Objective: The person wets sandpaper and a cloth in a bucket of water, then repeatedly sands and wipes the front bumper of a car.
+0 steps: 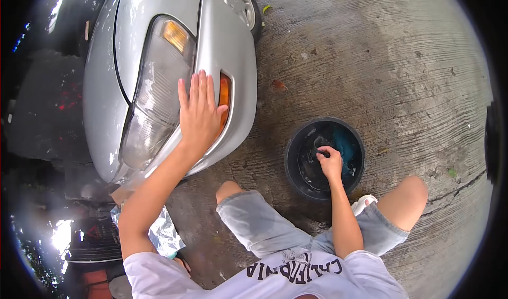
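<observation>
Black plastic, by its look, is forming the bucket (325, 122) that is standing on the ridged concrete (413, 108), near the car's silver bumper (238, 50); bluish, wet-looking contents are showing inside. The right hand (330, 163) is hanging over its opening with fingers bunched, and I cannot tell whether they are gripping the small dark thing (322, 153) beside them. The left hand (198, 118) is lying palm down, fingers straight and holding nothing, apparently against the bumper between the headlight (161, 60) and the orange lamp (225, 84). If liquid is filling part of the bucket, it is probably weighing heavy and sloshing, so opposite sides of the rim are offering the safest hold. Painted bumper is likely feeling stiff, slick when wet and easily scratched, suiting a flat palm.
</observation>
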A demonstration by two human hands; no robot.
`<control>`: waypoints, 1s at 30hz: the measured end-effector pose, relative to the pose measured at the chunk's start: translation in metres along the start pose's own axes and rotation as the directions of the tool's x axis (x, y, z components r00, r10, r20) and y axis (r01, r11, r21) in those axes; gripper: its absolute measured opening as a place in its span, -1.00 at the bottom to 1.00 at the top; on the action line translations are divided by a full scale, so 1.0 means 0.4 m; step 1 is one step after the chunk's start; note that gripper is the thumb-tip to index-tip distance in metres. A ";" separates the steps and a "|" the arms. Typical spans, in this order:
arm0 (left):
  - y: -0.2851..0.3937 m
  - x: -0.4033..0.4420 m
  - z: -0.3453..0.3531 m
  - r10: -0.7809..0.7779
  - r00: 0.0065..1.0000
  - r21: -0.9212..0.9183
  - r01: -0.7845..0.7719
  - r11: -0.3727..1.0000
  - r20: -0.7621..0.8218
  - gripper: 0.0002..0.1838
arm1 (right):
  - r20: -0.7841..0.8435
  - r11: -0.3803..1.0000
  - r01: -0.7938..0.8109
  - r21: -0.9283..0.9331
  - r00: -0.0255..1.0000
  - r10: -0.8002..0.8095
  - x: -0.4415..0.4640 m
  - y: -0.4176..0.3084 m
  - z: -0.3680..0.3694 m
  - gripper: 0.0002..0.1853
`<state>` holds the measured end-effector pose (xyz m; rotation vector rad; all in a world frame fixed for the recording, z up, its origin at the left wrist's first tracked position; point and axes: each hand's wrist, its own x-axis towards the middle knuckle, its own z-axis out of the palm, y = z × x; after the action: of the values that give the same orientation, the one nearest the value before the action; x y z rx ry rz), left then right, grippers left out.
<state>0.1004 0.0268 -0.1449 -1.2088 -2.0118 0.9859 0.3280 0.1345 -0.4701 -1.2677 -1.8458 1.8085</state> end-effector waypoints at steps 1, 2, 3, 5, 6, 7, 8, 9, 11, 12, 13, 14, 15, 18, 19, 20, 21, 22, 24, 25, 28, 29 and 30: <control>-0.003 -0.013 -0.005 0.013 1.000 -0.034 -0.013 0.999 -0.003 -0.17 | -0.002 1.000 0.001 0.003 1.000 -0.001 0.001 -0.002 0.002 -0.58; -0.006 -0.019 -0.006 0.024 1.000 -0.068 -0.025 0.997 -0.006 -0.17 | -0.105 0.992 0.122 -0.028 0.987 -0.124 -0.001 -0.003 0.005 -0.65; -0.011 -0.001 0.004 0.034 0.998 -0.086 -0.038 0.996 -0.046 -0.19 | -0.204 0.969 0.237 -0.073 0.947 -0.247 -0.002 -0.004 0.007 -0.71; -0.028 0.084 0.037 0.034 0.996 -0.113 -0.043 0.993 -0.083 -0.21 | -0.145 0.989 0.102 -0.110 0.982 -0.117 -0.017 -0.036 -0.009 -0.74; -0.035 0.123 0.051 0.031 0.993 -0.140 -0.047 0.989 -0.114 -0.23 | -0.085 0.987 -0.033 -0.155 0.996 0.020 -0.023 -0.046 -0.016 -0.78; -0.040 0.154 0.062 0.024 0.992 -0.144 -0.041 0.989 -0.120 -0.23 | -0.001 0.976 -0.060 -0.210 0.998 0.061 -0.013 -0.017 -0.011 -0.79; -0.040 0.180 0.072 0.010 0.994 -0.120 -0.023 0.993 -0.111 -0.25 | 0.079 0.959 -0.084 -0.269 0.991 0.109 -0.003 0.023 0.002 -0.79; -0.035 0.190 0.079 -0.003 0.995 -0.097 -0.006 0.995 -0.099 -0.27 | 0.081 0.938 -0.075 -0.337 0.991 0.108 -0.001 0.051 0.020 -0.85; -0.023 0.125 0.069 0.033 0.993 -0.150 -0.050 0.987 -0.109 -0.28 | 0.163 0.953 -0.271 -0.135 0.943 0.291 0.007 0.074 0.046 -0.66; -0.023 0.074 0.058 0.075 0.990 -0.195 -0.097 0.976 -0.118 -0.29 | 0.224 0.882 -0.431 0.190 0.894 0.388 -0.025 0.018 0.036 -0.57; -0.024 0.014 0.037 0.102 0.990 -0.269 -0.125 0.955 -0.098 -0.28 | 0.318 0.799 -0.463 0.383 0.878 0.356 -0.040 -0.044 0.015 -0.48; -0.027 -0.050 0.027 0.109 0.990 -0.334 -0.132 0.933 -0.088 -0.27 | 0.399 0.673 -0.492 0.552 0.865 0.305 -0.044 -0.115 -0.011 -0.38; -0.033 -0.107 0.021 0.114 0.990 -0.401 -0.138 0.906 -0.083 -0.26 | 0.352 0.683 -0.373 0.628 0.919 0.178 -0.069 -0.212 -0.030 -0.40; -0.081 -0.244 0.069 0.132 0.986 -0.282 -0.157 0.946 -0.104 -0.26 | 0.228 0.705 -0.081 0.705 0.967 -0.117 -0.023 -0.388 0.064 -0.50; -0.099 -0.274 0.094 0.130 0.986 -0.283 -0.155 0.947 -0.105 -0.26 | 0.084 0.786 0.227 0.575 0.939 -0.333 0.005 -0.458 0.103 -0.49; -0.116 -0.301 0.124 0.142 0.984 -0.301 -0.170 0.938 -0.112 -0.28 | -0.014 0.767 0.513 0.386 0.834 -0.551 0.016 -0.526 0.149 -0.47; -0.128 -0.322 0.150 0.154 0.981 -0.320 -0.185 0.929 -0.119 -0.30 | -0.063 0.686 0.607 0.401 0.765 -0.641 0.002 -0.584 0.214 -0.44; -0.136 -0.337 0.172 0.152 0.981 -0.321 -0.183 0.929 -0.119 -0.30 | -0.112 0.594 0.693 0.408 0.684 -0.721 -0.016 -0.633 0.274 -0.41; -0.157 -0.361 0.210 0.187 0.969 -0.340 -0.233 0.911 -0.161 -0.31 | 0.002 0.612 0.754 0.238 0.630 -0.777 -0.121 -0.624 0.366 -0.39; -0.169 -0.372 0.226 0.196 0.968 -0.339 -0.240 0.910 -0.160 -0.31 | -0.002 0.616 0.750 0.240 0.635 -0.772 -0.131 -0.615 0.366 -0.39; -0.165 -0.371 0.265 0.209 0.949 -0.362 -0.285 0.887 -0.236 -0.31 | 0.118 0.623 0.781 0.051 0.615 -0.780 -0.060 -0.640 0.343 -0.35; -0.164 -0.371 0.265 0.197 0.945 -0.365 -0.286 0.886 -0.260 -0.31 | 0.080 0.619 0.783 0.057 0.614 -0.785 0.031 -0.711 0.334 -0.32; -0.160 -0.366 0.267 0.175 0.941 -0.367 -0.278 0.888 -0.289 -0.31 | 0.044 0.606 0.793 0.061 0.605 -0.795 0.084 -0.749 0.333 -0.28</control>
<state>0.0481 -0.1566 -0.1670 -1.7312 -1.9533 0.4902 0.0963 0.1156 -0.2362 -0.2201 -1.9310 1.3409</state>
